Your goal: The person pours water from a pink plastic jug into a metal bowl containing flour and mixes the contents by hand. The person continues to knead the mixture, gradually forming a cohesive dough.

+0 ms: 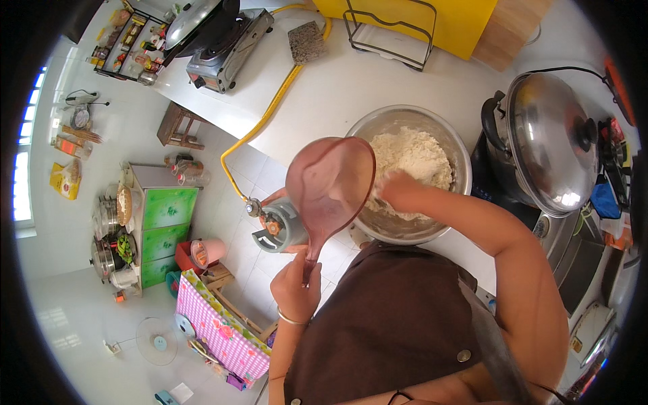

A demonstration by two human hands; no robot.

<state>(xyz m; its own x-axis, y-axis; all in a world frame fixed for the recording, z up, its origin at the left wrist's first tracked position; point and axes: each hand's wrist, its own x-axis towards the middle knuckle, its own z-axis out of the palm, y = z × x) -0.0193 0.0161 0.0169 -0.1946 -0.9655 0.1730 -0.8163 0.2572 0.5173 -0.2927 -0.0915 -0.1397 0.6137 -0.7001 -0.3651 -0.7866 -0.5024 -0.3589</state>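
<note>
My left hand (296,286) grips the handle of a translucent pinkish plastic water ladle (324,187). The ladle's bowl is tilted and its rim overlaps the left edge of a large stainless steel basin (405,235) in my view. Inside the basin lies a heap of pale, crumbly flour dough (417,157). My right hand (400,191) is in the basin at the near left side of the heap, touching the flour. It is blurred and its fingertips are hidden, so whether it holds any dough cannot be made out.
A large lidded steel pot (552,142) stands right of the basin. Beyond, a wire rack (390,30), a stone block (307,43) and a gas stove (230,50) with a wok occupy the white counter (324,101). A yellow hose (268,111) runs down to a gas cylinder (283,225).
</note>
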